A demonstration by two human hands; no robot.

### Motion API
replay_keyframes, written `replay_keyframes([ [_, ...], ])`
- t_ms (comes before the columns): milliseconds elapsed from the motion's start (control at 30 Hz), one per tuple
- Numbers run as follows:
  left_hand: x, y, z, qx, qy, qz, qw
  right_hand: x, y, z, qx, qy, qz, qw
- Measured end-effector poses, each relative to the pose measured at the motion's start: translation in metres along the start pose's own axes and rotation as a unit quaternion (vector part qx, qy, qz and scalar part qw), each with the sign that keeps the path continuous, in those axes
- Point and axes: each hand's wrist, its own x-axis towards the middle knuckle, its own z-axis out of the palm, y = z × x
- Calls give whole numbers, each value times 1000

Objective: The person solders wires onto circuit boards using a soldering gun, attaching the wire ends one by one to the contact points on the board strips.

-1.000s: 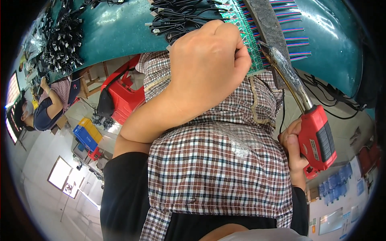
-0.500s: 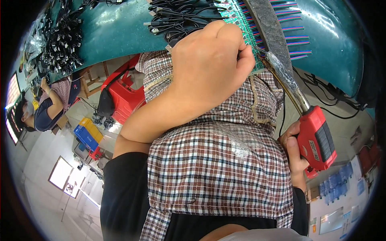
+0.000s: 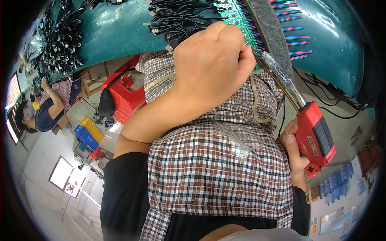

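Observation:
My left hand [image 3: 211, 66] is closed in a pinch at the near end of a green circuit board strip [image 3: 250, 37]. What its fingers hold is hidden behind the hand. In my right hand [image 3: 293, 148] is the red handle of a soldering gun [image 3: 315, 134], gripped low on the right. Its long metal barrel slants up and left, with the tip at the board's edge close to my left thumb. Black USB cables [image 3: 183, 18] lie in bundles left of the board. A dark grey bar [image 3: 274, 38] lies along the board's right side, over thin coloured wires [image 3: 297, 38].
A larger pile of black cables [image 3: 62, 40] sits at the left of the green table [image 3: 116, 28]. A red plastic stool [image 3: 124, 94] and blue and yellow bins [image 3: 88, 132] stand beyond my left arm. Another person [image 3: 50, 106] sits at the far left.
The soldering gun has shifted slightly up and to the left, its tip closer to my left thumb. My left hand has hardly moved.

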Motion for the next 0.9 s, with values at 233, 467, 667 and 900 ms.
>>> replay_keyframes([
  [233, -1, 0, 0, 1, 3, 6, 1000, -6, -5, 2, 46, 23, 61, 997],
  [467, -2, -2, 0, 3, 12, 3, 1000, 2, -9, 3, -2, -13, -16, 1000],
  [667, -6, -1, -7, 21, 25, 11, 999, 6, -11, 15, 101, 54, -49, 992],
  [900, 20, -25, -51, 97, 42, 13, 994, 13, -19, 13, 115, 106, -84, 984],
])
